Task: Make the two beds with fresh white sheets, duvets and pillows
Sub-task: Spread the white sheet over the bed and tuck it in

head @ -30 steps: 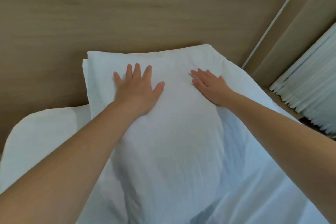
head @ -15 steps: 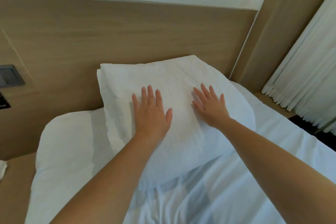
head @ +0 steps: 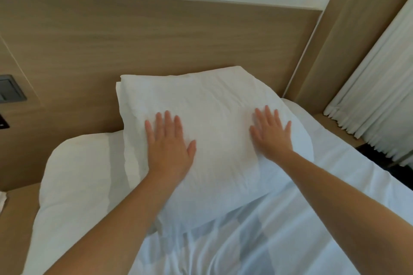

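A white pillow [head: 214, 105] leans against the wooden headboard [head: 156, 35] at the head of the bed. My left hand [head: 169, 147] lies flat on its left half, fingers straight and spread. On the right half my right hand [head: 271, 135] presses down flat in the same way. The pillow rests partly on a second white pillow [head: 76, 176] to its left. A white sheet [head: 301, 219] with faint checks covers the mattress below and to the right.
A wooden wall panel [head: 357, 29] rises right of the headboard, with white curtains [head: 384, 96] beyond it. Dark switch plates [head: 10, 91] sit on the headboard at far left. A wooden bedside surface [head: 13, 219] lies at lower left.
My hands have slid down toward the pillow's near half and spread wider apart. The view has pulled back and risen, showing more headboard and wall.
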### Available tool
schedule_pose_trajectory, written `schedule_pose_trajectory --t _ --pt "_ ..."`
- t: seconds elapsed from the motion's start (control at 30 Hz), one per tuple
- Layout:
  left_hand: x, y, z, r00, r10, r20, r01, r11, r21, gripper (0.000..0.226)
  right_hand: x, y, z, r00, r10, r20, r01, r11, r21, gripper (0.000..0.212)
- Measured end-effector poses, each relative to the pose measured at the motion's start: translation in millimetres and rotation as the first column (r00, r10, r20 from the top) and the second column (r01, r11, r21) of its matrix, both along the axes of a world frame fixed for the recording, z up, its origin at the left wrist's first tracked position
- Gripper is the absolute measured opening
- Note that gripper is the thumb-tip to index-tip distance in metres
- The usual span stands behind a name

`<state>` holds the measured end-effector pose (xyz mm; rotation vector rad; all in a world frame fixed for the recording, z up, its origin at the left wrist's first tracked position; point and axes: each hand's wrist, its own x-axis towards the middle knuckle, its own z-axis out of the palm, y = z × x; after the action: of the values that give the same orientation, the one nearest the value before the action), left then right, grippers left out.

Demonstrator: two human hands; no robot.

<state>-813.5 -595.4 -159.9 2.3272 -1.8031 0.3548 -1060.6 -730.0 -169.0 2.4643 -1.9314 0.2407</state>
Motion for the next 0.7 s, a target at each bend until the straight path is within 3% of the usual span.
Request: schedule_pose_trajectory --t 0.07,0.13,0.23,0.37,0.43,0.5,0.6,0.7 --pt "-14.7 7.1 -7.1 0.975 -0.217 0.054 0.222 0.969 -0.112 0.075 18.1 23.7 -2.7 0.966 0.256 0.017 -0.254 0.964 -0.078 0.061" --pt "-17.7 18.0 -19.8 0.946 -0.302 0.119 0.313 0.946 -0.080 0.082 25.4 43.4 -12.2 0.910 0.414 -0.012 -0.414 0.906 -0.093 0.063" --pt "-5.6 38.1 -38.2 0.930 -0.325 0.170 0.337 0.941 -0.044 0.090 9.7 61.3 -29.3 0.880 0.466 -0.092 -0.475 0.872 -0.117 0.074" --pt "-11.3 73.8 -59.1 0.887 -0.371 0.274 0.363 0.928 0.082 0.111 1.5 91.6 -45.8 0.816 0.514 -0.264 -0.553 0.828 -0.099 0.108" --pt "-12.3 77.8 -65.4 0.878 -0.355 0.322 0.321 0.934 0.155 0.117 8.3 99.5 -50.6 0.811 0.452 -0.373 -0.510 0.857 -0.070 0.123" --pt "-7.6 72.4 -64.9 0.896 -0.301 0.326 0.268 0.953 0.143 0.121 15.8 101.2 -49.6 0.851 0.299 -0.431 -0.350 0.936 -0.041 0.131" --pt "-7.3 78.8 -62.9 0.951 -0.223 0.212 0.193 0.969 0.153 0.122 31.0 110.5 -48.3 0.908 0.085 -0.411 -0.061 0.996 0.071 0.129" --pt "-5.6 96.5 -60.7 0.972 -0.202 0.119 0.187 0.974 0.130 0.112 51.2 131.8 -44.2 0.940 0.076 -0.334 -0.039 0.992 0.116 0.121"
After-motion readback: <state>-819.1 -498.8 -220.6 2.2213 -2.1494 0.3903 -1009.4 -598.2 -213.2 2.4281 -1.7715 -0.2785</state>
